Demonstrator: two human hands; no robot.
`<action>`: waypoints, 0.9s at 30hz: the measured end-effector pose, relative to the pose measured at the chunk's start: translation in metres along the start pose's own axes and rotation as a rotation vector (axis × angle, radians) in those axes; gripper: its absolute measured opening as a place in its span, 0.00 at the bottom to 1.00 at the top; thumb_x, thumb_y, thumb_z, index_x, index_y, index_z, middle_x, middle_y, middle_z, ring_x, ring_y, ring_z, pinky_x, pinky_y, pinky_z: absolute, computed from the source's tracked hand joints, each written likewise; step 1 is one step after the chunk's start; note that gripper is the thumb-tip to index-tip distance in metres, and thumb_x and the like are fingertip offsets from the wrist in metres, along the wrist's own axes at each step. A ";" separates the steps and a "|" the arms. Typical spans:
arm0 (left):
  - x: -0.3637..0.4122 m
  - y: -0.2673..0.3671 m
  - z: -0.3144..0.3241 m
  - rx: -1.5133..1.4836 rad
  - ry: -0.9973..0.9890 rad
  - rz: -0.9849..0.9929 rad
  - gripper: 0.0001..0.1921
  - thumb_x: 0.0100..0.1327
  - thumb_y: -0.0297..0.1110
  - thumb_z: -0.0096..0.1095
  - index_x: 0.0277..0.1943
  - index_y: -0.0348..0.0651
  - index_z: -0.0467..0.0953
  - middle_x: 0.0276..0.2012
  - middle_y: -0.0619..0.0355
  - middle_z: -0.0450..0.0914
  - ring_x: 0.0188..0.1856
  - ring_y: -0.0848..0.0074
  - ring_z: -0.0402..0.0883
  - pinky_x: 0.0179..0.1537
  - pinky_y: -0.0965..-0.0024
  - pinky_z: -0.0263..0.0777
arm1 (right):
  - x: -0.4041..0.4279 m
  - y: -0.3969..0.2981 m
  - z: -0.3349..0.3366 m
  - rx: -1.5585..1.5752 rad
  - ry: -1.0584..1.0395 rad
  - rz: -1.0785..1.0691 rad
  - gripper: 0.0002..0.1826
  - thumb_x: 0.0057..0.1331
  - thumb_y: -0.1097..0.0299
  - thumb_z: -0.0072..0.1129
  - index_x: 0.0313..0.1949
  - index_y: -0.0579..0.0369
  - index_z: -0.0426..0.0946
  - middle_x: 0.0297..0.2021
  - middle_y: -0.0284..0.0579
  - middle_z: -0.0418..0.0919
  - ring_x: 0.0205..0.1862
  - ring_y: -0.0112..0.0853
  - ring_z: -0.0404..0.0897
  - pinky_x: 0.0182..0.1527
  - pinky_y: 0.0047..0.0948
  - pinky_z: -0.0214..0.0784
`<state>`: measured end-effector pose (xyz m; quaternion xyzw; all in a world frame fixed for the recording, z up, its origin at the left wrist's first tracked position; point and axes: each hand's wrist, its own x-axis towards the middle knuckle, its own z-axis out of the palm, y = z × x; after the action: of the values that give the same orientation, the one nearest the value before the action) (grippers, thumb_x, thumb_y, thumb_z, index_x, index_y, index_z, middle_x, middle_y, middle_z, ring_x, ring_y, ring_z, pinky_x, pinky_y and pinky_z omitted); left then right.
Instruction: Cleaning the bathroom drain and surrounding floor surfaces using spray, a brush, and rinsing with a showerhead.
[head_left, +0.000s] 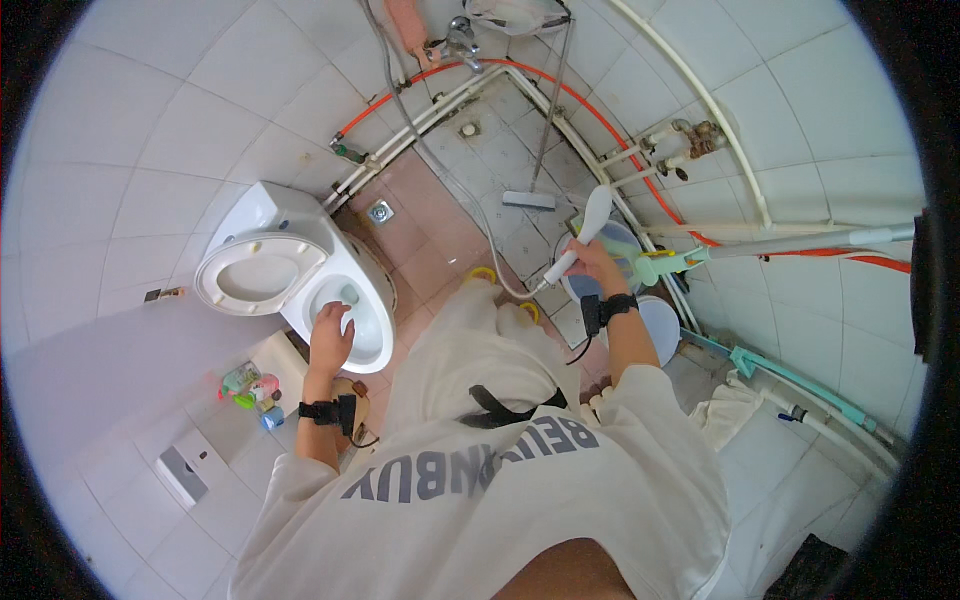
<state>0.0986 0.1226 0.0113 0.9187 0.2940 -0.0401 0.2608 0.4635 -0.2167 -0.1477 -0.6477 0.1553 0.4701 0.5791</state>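
My right hand (594, 270) grips the handle of a white handheld shower head (597, 210), with its head pointing toward the far wall. A grey metal shower hose (480, 217) runs from the handle's lower end up past the wall tap (461, 45). Below that hand is a round bucket (574, 287), partly hidden. My left hand (330, 337) hangs over the bowl (367, 337) of a white toilet (386, 311), thumb apart from slightly curled fingers, with nothing visible in it. The toilet seat and lid (300, 274) are raised.
A squeegee or broom (529, 200) stands on the grey tiles. At right are a mop pole (795, 241), a white bucket (660, 326) and wall pipes (697, 142). Floor drains (380, 211) lie ahead. Several bottles (255, 386) sit beside the toilet. An orange hose (585, 105) follows the walls.
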 end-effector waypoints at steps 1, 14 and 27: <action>0.001 0.000 0.000 0.005 -0.024 -0.013 0.12 0.51 0.25 0.54 0.41 0.36 0.70 0.44 0.46 0.70 0.47 0.54 0.68 0.49 0.63 0.63 | 0.000 0.001 -0.003 -0.030 -0.031 0.012 0.15 0.54 0.68 0.54 0.37 0.63 0.64 0.27 0.46 0.72 0.25 0.36 0.76 0.24 0.39 0.77; -0.002 -0.002 0.001 -0.004 0.026 -0.004 0.13 0.50 0.25 0.54 0.41 0.37 0.71 0.43 0.47 0.71 0.46 0.55 0.69 0.47 0.62 0.64 | 0.008 -0.005 0.016 -0.158 0.004 -0.114 0.16 0.54 0.67 0.53 0.38 0.65 0.66 0.29 0.46 0.74 0.27 0.34 0.77 0.23 0.32 0.76; -0.009 -0.002 -0.004 -0.007 0.068 -0.022 0.12 0.50 0.25 0.55 0.40 0.36 0.71 0.42 0.46 0.71 0.45 0.55 0.69 0.46 0.61 0.65 | 0.010 -0.003 0.043 -0.234 -0.009 -0.118 0.15 0.54 0.67 0.52 0.38 0.66 0.65 0.30 0.46 0.74 0.30 0.35 0.78 0.26 0.32 0.77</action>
<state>0.0896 0.1215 0.0155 0.9152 0.3131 -0.0106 0.2535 0.4521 -0.1742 -0.1487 -0.7167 0.0585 0.4530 0.5270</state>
